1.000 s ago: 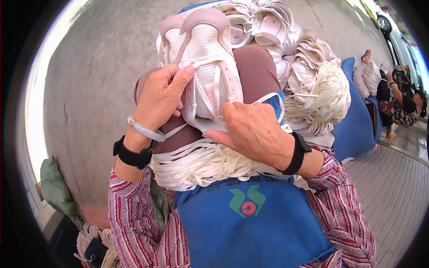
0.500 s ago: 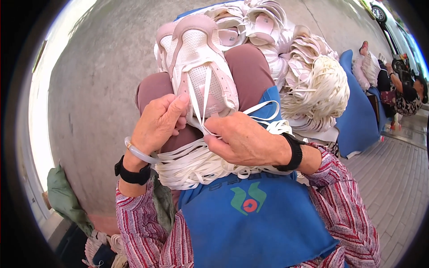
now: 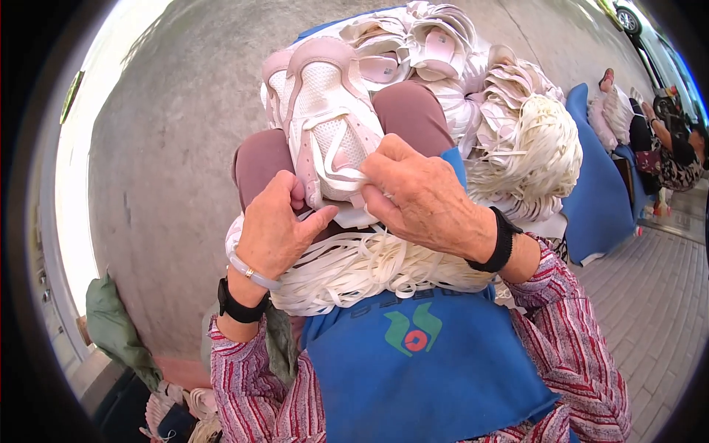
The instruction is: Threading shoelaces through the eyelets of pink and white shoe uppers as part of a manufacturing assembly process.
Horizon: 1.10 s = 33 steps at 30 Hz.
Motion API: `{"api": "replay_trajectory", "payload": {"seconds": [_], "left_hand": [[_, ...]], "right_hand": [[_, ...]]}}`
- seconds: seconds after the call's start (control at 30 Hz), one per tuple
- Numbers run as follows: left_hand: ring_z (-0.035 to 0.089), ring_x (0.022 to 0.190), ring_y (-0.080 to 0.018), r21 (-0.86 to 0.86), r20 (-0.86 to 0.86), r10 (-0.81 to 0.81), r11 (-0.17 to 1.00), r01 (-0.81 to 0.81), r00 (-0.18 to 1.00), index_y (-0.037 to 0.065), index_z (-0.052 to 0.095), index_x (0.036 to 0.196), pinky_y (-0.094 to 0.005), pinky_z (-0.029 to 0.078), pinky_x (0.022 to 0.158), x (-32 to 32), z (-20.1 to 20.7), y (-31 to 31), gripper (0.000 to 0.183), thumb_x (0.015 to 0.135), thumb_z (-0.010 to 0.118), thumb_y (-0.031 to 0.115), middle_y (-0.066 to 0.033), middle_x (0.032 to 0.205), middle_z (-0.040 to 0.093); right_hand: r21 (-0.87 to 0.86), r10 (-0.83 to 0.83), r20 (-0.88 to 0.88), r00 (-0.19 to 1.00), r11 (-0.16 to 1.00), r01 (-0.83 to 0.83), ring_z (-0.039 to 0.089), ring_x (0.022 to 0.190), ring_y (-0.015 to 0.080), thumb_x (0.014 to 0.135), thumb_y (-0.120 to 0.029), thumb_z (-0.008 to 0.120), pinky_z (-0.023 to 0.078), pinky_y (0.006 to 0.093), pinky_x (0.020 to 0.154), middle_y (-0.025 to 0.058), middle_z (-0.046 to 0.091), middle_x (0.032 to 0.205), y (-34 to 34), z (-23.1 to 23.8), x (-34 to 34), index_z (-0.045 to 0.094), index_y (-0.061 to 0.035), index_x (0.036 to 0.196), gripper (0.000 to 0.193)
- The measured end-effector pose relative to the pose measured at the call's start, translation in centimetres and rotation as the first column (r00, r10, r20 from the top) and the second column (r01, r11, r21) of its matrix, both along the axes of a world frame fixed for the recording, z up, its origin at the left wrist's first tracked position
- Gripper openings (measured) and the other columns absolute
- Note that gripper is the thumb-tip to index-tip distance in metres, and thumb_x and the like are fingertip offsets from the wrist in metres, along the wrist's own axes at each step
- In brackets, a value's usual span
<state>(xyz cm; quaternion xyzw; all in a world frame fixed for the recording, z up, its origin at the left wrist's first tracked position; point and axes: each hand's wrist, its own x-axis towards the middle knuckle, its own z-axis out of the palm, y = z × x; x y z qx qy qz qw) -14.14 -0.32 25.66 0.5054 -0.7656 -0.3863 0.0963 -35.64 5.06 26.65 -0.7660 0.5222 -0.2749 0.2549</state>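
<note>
A pink-and-white shoe upper [image 3: 325, 85] rests across my knees, its lacing end toward me, with more uppers behind it. A white shoelace [image 3: 341, 174] lies in a loop over its mesh. My right hand [image 3: 428, 193] pinches the lace at the right side of the lacing, though the fingertips are partly hidden. Beside the upper's near left edge is my left hand [image 3: 277, 225], thumb and fingers apart, holding nothing that I can see. Just below both hands, a thick bundle of white laces [image 3: 377, 269] is spread over my lap, on the blue apron [image 3: 428, 384].
Stacked shoe uppers [image 3: 443, 52] lie beyond my knees. To their right hangs a big bunch of white laces [image 3: 546, 151], next to a blue sheet [image 3: 602, 192]. Another person [image 3: 676, 151] sits at far right. A green bag [image 3: 118, 325] is at left.
The two lace ends no longer stretch straight toward me; the lace now loops across the upper. My right hand has moved up to the lacing. My left hand has lowered and spread its fingers.
</note>
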Motion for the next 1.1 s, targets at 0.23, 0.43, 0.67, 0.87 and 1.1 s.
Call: {"api": "replay_trajectory", "payload": {"seconds": [0.23, 0.43, 0.67, 0.87, 1.1], "left_hand": [[0.057, 0.072, -0.0413, -0.187, 0.042, -0.114, 0.975, 0.12, 0.993, -0.001, 0.049, 0.09, -0.0466, 0.045, 0.062, -1.3, -1.7, -0.1, 0.026, 0.082, 0.067, 0.016, -0.0213, 0.079, 0.057], [0.058, 0.075, -0.0405, -0.349, -0.076, -0.107, 0.934, 0.074, 0.991, -0.001, 0.053, 0.093, -0.0436, 0.047, 0.065, -2.6, -2.5, 0.3, 0.012, 0.083, 0.059, 0.004, -0.0207, 0.08, 0.058], [0.055, 0.053, -0.0125, 0.035, -0.127, 0.065, 0.998, -0.061, 0.99, 0.004, 0.048, 0.079, -0.0256, 0.045, 0.051, 0.0, -0.7, -0.3, 0.024, 0.093, 0.061, 0.017, -0.0035, 0.065, 0.053], [0.066, 0.075, -0.0202, 0.773, -0.45, 0.479, 0.632, 0.059, 0.754, -0.003, 0.058, 0.101, -0.0302, 0.055, 0.071, -1.1, 1.6, 0.5, 0.055, 0.101, 0.037, 0.047, -0.0106, 0.082, 0.063], [0.066, 0.075, -0.0205, 0.772, -0.597, 0.747, 0.437, 0.461, 0.292, 0.001, 0.052, 0.108, -0.042, 0.059, 0.079, -1.6, 2.1, -0.7, 0.026, 0.103, 0.039, 0.022, -0.0034, 0.072, 0.057]], "right_hand": [[0.099, -0.139, -0.199, 0.97, 0.982, 0.161, 0.062, 0.074, 0.038, 0.085, -0.017, 0.065, 0.048, 0.0448, 0.061, 0.0181, 0.059, 0.085, -0.6, -2.4, -0.4, 0.049, -0.0013, 0.096, 0.025], [0.11, -0.109, -0.086, 0.99, 0.987, 0.118, 0.06, 0.075, 0.0431, 0.088, -0.015, 0.06, 0.047, 0.0492, 0.062, 0.022, 0.059, 0.076, -1.6, -4.1, 0.3, 0.047, -0.0001, 0.089, 0.02], [0.317, -0.026, 0.311, 0.95, 0.945, -0.078, 0.063, 0.068, 0.0388, 0.09, -0.017, 0.057, 0.048, 0.0448, 0.059, 0.0198, 0.063, 0.071, -0.7, -0.6, -1.4, 0.053, 0.0017, 0.09, 0.02], [0.292, 0.201, 0.443, 0.874, 0.889, -0.353, 0.057, 0.057, 0.0362, 0.093, -0.017, 0.051, 0.045, 0.043, 0.055, 0.0178, 0.053, 0.06, 1.8, 3.4, 1.3, 0.049, 0.0021, 0.08, 0.024], [0.298, 0.417, 0.61, 0.673, 0.667, -0.683, 0.055, 0.047, 0.0275, 0.087, -0.011, 0.054, 0.042, 0.0368, 0.045, 0.0148, 0.056, 0.06, 3.4, 5.0, 3.6, 0.05, 0.0027, 0.075, 0.018]]}}
